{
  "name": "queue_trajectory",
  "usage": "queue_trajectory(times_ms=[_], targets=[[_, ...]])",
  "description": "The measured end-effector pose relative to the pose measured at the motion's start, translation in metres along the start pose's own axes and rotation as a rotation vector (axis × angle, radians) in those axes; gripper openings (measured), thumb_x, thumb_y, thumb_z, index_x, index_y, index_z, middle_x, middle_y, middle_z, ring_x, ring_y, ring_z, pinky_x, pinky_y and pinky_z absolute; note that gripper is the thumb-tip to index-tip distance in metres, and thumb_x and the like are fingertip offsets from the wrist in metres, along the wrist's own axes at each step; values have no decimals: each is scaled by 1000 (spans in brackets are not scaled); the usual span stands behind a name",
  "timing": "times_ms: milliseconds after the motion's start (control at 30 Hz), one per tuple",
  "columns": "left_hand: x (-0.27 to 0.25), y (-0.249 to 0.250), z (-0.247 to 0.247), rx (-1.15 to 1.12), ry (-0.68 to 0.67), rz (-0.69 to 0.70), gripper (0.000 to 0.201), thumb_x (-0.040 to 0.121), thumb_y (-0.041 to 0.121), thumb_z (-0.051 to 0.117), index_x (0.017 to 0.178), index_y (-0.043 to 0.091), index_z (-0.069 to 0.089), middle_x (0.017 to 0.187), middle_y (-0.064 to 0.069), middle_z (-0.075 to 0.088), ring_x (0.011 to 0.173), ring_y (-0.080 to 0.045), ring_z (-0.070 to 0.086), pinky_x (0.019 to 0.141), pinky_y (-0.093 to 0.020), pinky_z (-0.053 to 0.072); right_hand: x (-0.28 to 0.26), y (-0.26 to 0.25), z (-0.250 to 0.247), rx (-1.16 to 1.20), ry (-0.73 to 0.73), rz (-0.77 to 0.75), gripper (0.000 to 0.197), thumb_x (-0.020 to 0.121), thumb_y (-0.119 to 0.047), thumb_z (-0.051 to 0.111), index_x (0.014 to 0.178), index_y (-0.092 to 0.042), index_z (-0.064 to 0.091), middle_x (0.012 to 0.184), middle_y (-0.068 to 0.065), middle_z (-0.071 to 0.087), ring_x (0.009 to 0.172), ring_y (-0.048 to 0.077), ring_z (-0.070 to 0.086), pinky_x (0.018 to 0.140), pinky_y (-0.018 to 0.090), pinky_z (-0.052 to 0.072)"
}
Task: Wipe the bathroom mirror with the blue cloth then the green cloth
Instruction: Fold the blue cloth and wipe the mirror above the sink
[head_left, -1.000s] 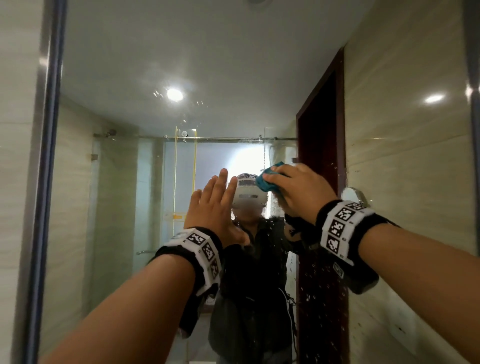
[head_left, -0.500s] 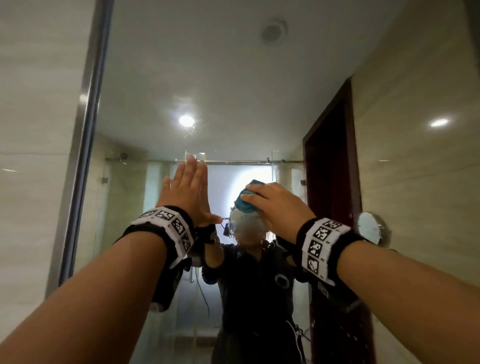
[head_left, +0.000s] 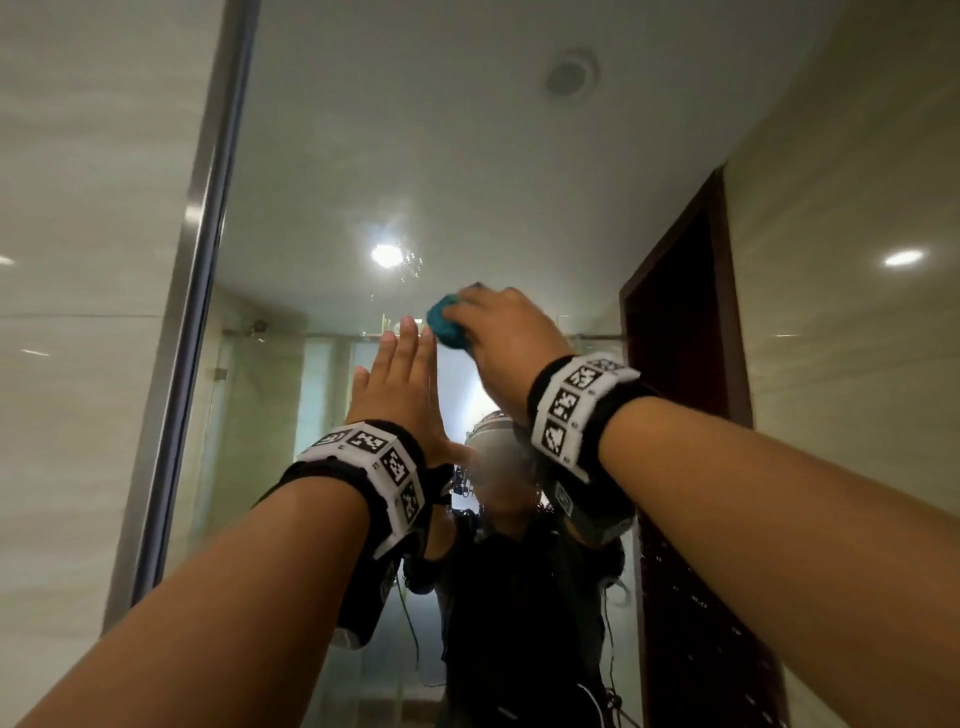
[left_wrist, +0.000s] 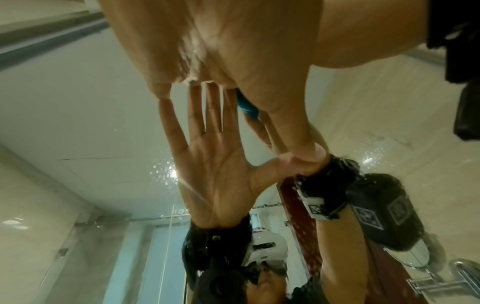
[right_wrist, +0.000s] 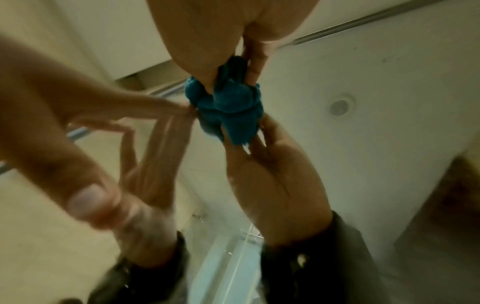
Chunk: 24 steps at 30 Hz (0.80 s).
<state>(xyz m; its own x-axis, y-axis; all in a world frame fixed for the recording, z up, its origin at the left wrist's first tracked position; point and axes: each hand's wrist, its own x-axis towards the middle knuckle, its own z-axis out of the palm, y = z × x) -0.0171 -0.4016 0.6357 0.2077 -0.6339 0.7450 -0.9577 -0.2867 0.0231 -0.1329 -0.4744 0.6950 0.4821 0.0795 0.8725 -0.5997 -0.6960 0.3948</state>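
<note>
Both hands have climbed up the mirror (head_left: 467, 156) since half a second ago, when the cloth sat level with the reflected head; it now sits above that head, near the reflected ceiling light (head_left: 386, 254). The right hand (head_left: 506, 343) grips the blue cloth (head_left: 448, 325), bunched into a wad, and presses it against the glass; the right wrist view shows the fingers (right_wrist: 255, 61) curled round the cloth (right_wrist: 228, 109), which meets its own reflection. The left hand (head_left: 400, 389) is flat and open, fingers straight and together, with the fingertips (left_wrist: 163, 92) touching the glass and the thumb spread out to 3 o'clock. In the head view the cloth lies just beside the left fingertips, at about 1 o'clock from them. Water droplets (left_wrist: 165, 170) speckle the glass around the reflected light and lower down over the reflected dark red door (head_left: 675, 364), which stands at 3 o'clock from the hands. A metal frame (head_left: 202, 260) edges the mirror at 9 o'clock, with pale wall tile (head_left: 78, 260) beyond it. Each wrist wears a black band (head_left: 374, 457) with white printed squares. The green cloth is not in any view.
</note>
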Motion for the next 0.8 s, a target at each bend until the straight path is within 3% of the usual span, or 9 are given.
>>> queue_trajectory(times_ms=[100,233,300,467,567,633,733,800], targets=[[0,0,1,2,9,2,142,57,72,70,144,15,-26,153,0,-30,143,-20,-21,116,-45,2,0,5,0,-82,9,-77,42,90,-11,57,129,-26,52,135,0,48,111,24,46,88,36,47],[-1,-2,0,-25,13,11,141,58,69,72,145,16,-25,152,1,-31,142,-19,-22,116,-44,2,29,6,-14,37,76,143,37,91,-15,53,127,-20,53,127,8,47,112,28,45,91,37,44],[0,-2,0,-29,13,10,141,58,69,73,145,17,-25,152,1,-31,142,-19,-21,116,-45,3,48,-2,-17,29,55,163,38,91,-13,51,129,-19,52,128,10,45,114,29,43,93,36,42],[0,-1,1,-18,17,8,141,57,71,72,145,17,-24,153,0,-30,143,-19,-21,116,-45,3,60,-14,-15,-74,-131,4,46,93,-17,49,139,-22,41,144,6,34,126,29,34,104,31,31],[0,-1,0,-18,14,2,142,56,72,71,145,17,-24,153,0,-30,143,-19,-20,116,-44,2,43,-6,-10,-126,-155,-103,50,93,-16,52,139,-30,39,147,0,33,126,25,33,105,33,32],[0,-1,1,-21,21,0,143,55,72,72,145,17,-24,153,1,-30,143,-18,-19,116,-44,2,33,9,-9,-115,-74,-87,48,92,-16,55,136,-30,45,143,2,39,122,27,39,101,38,38],[0,0,2,-25,22,-3,143,54,72,72,145,19,-24,153,3,-30,143,-18,-20,116,-44,2,18,38,-9,-6,111,87,49,84,-9,63,129,-26,53,132,7,49,113,31,46,92,43,44],[2,-1,2,-28,19,-5,143,53,73,72,145,20,-24,153,3,-30,143,-17,-20,116,-43,1,8,50,-5,-4,158,174,51,83,-6,60,130,-25,52,132,7,49,111,30,45,88,43,46]])
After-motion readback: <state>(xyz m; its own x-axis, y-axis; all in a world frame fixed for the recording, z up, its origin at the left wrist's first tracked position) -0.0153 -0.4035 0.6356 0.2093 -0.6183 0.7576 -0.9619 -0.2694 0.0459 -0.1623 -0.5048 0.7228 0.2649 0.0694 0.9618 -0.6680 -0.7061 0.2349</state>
